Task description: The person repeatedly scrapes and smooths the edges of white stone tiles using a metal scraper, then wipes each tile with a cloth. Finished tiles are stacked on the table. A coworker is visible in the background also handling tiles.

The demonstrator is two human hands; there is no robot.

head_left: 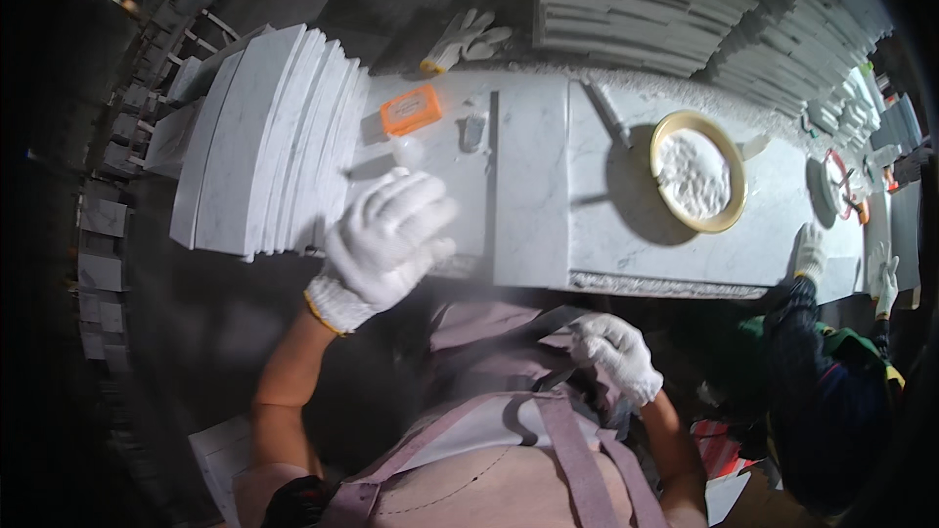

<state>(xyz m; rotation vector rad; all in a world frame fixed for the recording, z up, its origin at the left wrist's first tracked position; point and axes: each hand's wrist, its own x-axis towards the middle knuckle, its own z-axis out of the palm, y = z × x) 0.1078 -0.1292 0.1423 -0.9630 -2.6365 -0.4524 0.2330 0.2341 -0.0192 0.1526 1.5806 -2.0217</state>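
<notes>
My left hand [381, 240], in a white knit glove with a yellow-edged cuff, is raised at the near edge of the marble work surface [533, 215]. It is beside a row of upright marble slabs [259, 147]; its fingers are stretched out, with no held thing visible. Below the surface's edge, in front of the mauve apron [572, 450], my right hand [621, 352] has its gloved fingers curled. A dark, blurred strip runs by those fingertips; whether they grip it is unclear. Beyond my left hand lie an orange box [411, 111] and a small grey block [472, 133].
A yellow-rimmed bowl of white powder [694, 174] stands right of centre near a flat strip tool [606, 111]. Stacked slabs [636, 10] rise at the back, near loose gloves [465, 41]. At the right, a co-worker's gloved hand [810, 252] rests on the surface.
</notes>
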